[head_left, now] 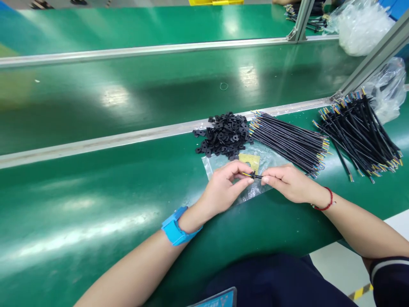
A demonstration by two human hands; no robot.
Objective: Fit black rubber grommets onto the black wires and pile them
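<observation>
Between my hands is a short black cable with a yellow wire showing at its left end. My right hand pinches the cable's black jacket. At the cable's end, my left hand has thumb and fingers closed on a small black clip, a flat piece with a hole. Under both hands lies a clear plastic bag with a yellow label. Just beyond my left hand is a heap of black clips. A bundle of black cables with bare coloured wire ends lies beyond my right hand.
Farther right is a second pile of black cables. An aluminium rail crosses behind the heaps, joined by a slanted post. Clear plastic bags sit at the upper right. A thin ring lies on the green surface beyond.
</observation>
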